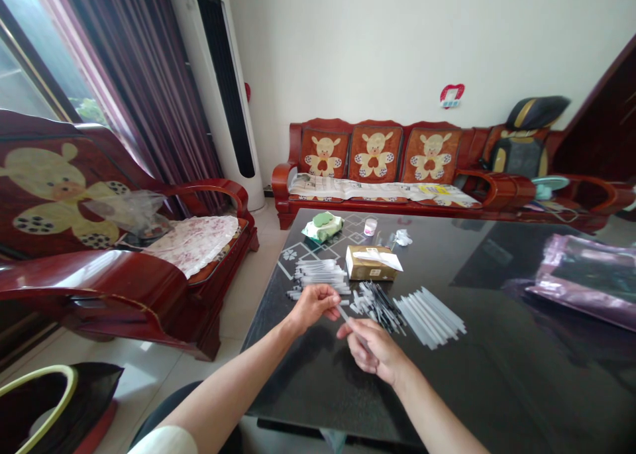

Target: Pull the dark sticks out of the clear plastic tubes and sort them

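Observation:
A slim whitish tube point(344, 314) spans the gap between my two hands above the near part of the dark table point(308, 381). My left hand point(316, 306) pinches its far end with thumb and fingertips. Lower down, my right hand point(373, 350) is closed around the near end, hiding that part. Just behind my left hand lies a stack of whitish tubes with dark tips point(322, 274). Beyond my right hand is a loose heap of small black and white pieces point(380, 305). To its right, several pale tubes point(431, 317) lie side by side.
Behind the heaps stand a gold tissue box point(370, 270), a green wipes pack point(322, 227) and a small white jar point(370, 226). Crumpled tissue point(403, 237) lies near them. A purple plastic package point(586, 278) is at the right. A wooden armchair point(199, 308) stands left.

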The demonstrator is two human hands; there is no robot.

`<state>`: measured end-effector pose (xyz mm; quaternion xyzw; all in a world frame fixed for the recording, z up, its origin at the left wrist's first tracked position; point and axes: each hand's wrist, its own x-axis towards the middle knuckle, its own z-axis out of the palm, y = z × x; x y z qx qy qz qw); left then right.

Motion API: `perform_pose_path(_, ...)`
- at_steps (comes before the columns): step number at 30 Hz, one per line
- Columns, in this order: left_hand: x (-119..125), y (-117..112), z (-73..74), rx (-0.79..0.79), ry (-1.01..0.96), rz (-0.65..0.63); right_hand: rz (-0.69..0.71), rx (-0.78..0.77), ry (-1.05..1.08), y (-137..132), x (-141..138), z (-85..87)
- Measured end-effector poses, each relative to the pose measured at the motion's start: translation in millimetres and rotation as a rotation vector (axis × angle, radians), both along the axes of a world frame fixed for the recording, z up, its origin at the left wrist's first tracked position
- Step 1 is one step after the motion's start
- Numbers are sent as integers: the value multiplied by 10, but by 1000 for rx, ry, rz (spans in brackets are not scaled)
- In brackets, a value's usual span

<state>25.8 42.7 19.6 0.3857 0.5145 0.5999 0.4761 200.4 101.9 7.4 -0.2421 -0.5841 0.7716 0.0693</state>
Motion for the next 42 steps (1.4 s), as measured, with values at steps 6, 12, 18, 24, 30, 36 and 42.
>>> perform_pose_path(6,-316,19,33,-55,-58,295,-168,745,-71,-17,45,102)
perform_pose_path(12,-569,-36,68,-40,-122,272,-244,1072,-147,45,116,146)
perform_pose_path(18,-8,-6,-49,-104,-173,49,-249,949,-87,50,61,54)
perform_pose_path(24,201,6,-120,-172,-92,14,-301,1162,-213,-49,-8,5)
perform_pose_path(30,66,50,-226,-177,-2,101,-319,1423,-494,242,155,45)
perform_pose_path(36,-18,79,-307,-193,-54,116,-500,1445,-969,963,751,126)
perform_pose_path(42,-1,54,-299,-197,-61,95,-548,1351,-1146,1275,994,4)
